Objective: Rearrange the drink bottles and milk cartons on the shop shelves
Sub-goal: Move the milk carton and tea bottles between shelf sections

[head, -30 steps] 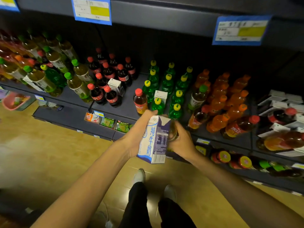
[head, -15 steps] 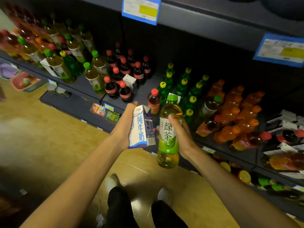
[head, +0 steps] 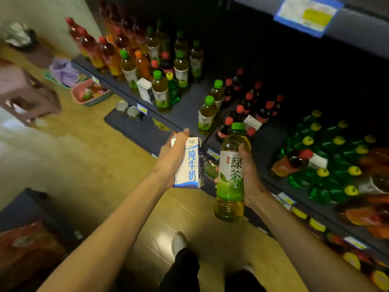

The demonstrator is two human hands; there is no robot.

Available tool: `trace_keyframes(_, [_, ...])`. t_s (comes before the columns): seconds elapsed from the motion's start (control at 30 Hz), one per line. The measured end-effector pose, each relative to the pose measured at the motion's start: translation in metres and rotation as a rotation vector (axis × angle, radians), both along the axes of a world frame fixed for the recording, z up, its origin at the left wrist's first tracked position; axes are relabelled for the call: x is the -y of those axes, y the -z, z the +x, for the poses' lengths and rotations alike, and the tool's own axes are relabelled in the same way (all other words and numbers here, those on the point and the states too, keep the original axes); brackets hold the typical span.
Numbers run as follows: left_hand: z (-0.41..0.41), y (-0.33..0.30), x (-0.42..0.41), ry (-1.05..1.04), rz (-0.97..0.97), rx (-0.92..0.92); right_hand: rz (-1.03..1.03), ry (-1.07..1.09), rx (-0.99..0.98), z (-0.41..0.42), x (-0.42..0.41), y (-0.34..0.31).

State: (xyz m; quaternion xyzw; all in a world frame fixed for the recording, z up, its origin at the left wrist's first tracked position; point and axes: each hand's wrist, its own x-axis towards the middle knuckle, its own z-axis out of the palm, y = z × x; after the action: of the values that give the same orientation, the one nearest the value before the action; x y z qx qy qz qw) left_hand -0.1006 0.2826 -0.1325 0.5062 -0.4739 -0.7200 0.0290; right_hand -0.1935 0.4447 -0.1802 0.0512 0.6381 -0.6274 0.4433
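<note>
One white-and-blue cardboard milk carton stands upright in the left hand, fingers wrapped closed around its side. Just beside it, one green-capped clear plastic green-tea bottle sits in the right hand, fingers curled shut behind its label. Both are held above the wooden floor, in front of the dark grey metal shelf crowded with bottles.

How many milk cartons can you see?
4 cartons: one in the left hand, one beside the green-tea bottles, one among the cola bottles, one among the green bottles at right. Blur may hide more.
</note>
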Motion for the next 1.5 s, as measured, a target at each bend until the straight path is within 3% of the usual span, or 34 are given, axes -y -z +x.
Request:
trace_keyframes(0.2, [0.018,0.003,0.093,-0.016,-0.027,0.038,-0.121,-0.026,0.028,0.012,0.095,-0.011])
trace_keyframes(0.97, [-0.041,0.021,0.377,0.040,-0.010,0.080,-0.103,-0.005,0.098,-0.069,0.392,0.004])
trace_keyframes(1.23, [-0.062,0.038,0.448,0.197,-0.012,0.064,-0.064,0.170,0.082,-0.071,0.443,0.010])
trace_keyframes(1.5, [-0.075,0.051,0.523,0.417,-0.031,0.079,-0.086,0.561,0.078,-0.022,0.488,0.012])
